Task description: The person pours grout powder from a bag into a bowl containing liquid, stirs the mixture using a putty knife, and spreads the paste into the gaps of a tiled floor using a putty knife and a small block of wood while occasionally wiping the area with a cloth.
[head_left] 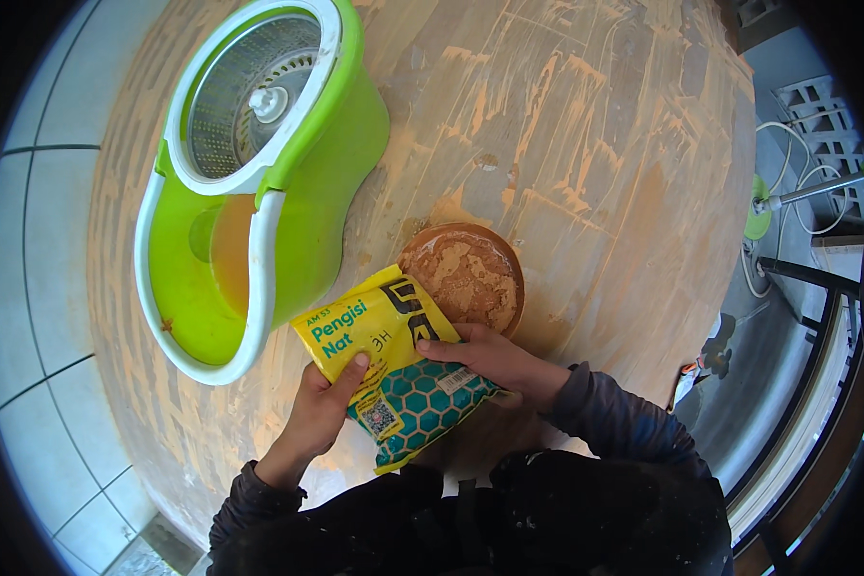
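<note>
Between my hands is a yellow and teal bag of tile grout (422, 396), with a hexagon pattern on its lower part. My left hand (319, 408) grips its left edge, thumb lying on the front. On the other side my right hand (494, 360) has its thumb over the bag's front face. The fingers behind the bag are hidden. Just beyond the bag's top edge sits a round brown bowl (520, 280) with crumbly tan powder (466, 278) in it. The bag overlaps the bowl's near left rim.
A lime green mop bucket (331, 182) with a spinner basket (254, 96) and orange-brown water stands at the left. Tan smears streak the wood-look floor (586, 144). Pale tiles (48, 240) lie far left. At the right are a metal pole (821, 190), white cable and black railing.
</note>
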`<state>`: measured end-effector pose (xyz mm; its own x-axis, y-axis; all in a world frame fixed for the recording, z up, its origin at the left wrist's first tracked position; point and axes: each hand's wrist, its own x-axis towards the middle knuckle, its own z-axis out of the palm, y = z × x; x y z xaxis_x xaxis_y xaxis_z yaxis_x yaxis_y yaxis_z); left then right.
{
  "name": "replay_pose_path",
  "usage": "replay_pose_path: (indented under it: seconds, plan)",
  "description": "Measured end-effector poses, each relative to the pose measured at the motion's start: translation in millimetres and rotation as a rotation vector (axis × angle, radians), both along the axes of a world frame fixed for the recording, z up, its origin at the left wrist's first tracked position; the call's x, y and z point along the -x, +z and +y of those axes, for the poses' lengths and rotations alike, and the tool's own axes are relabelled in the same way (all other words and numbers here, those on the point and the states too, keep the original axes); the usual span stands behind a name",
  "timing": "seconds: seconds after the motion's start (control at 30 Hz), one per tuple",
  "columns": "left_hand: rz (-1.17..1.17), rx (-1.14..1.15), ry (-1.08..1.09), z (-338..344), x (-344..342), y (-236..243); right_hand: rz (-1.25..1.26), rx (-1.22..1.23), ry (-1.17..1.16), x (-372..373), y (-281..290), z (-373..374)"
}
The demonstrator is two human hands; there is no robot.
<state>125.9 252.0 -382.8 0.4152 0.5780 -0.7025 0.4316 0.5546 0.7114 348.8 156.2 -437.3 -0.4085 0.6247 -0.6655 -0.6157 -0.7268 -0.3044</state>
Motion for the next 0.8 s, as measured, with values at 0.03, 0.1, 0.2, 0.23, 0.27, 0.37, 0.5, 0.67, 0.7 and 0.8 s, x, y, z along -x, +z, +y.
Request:
replay_pose_path:
  seconds: [0.03, 0.1, 0.2, 0.23, 0.27, 0.37, 0.5, 0.67, 0.7, 0.8]
  plan:
    - [0.001, -0.004, 0.000, 3, -3, 3, 0.005, -0.007, -0.021, -1, 2, 3]
    - [0.002, 0.076, 0.060, 6, -14, 8, -0.006, -0.001, -0.035, -8, 3, 6]
    - [-0.033, -0.044, -0.057, 10, -17, -2, -0.040, -0.005, -0.044, -17, 4, 8]
    - [-0.034, -0.041, -0.061, 11, -19, -4, -0.064, -0.015, -0.039, -20, 3, 9]
    - [-0.023, -0.016, -0.042, 12, -22, -5, -0.064, -0.013, -0.042, -22, 2, 8]
    - [-0.038, -0.038, -0.057, 11, -32, -8, -0.089, 0.016, -0.052, -28, -1, 5]
    - [-0.084, 0.020, -0.032, 14, -47, -10, -0.089, 0.032, -0.135, -36, 2, 0]
    - [-0.111, 0.013, -0.140, 12, -62, -14, -0.113, 0.047, -0.224, -42, 10, -14]
    - [-0.123, 0.063, -0.127, 10, -65, -15, -0.104, 0.070, -0.241, -44, 9, -19]
    - [-0.151, 0.044, -0.246, 7, -66, -20, -0.131, 0.092, -0.268, -41, 4, -33]
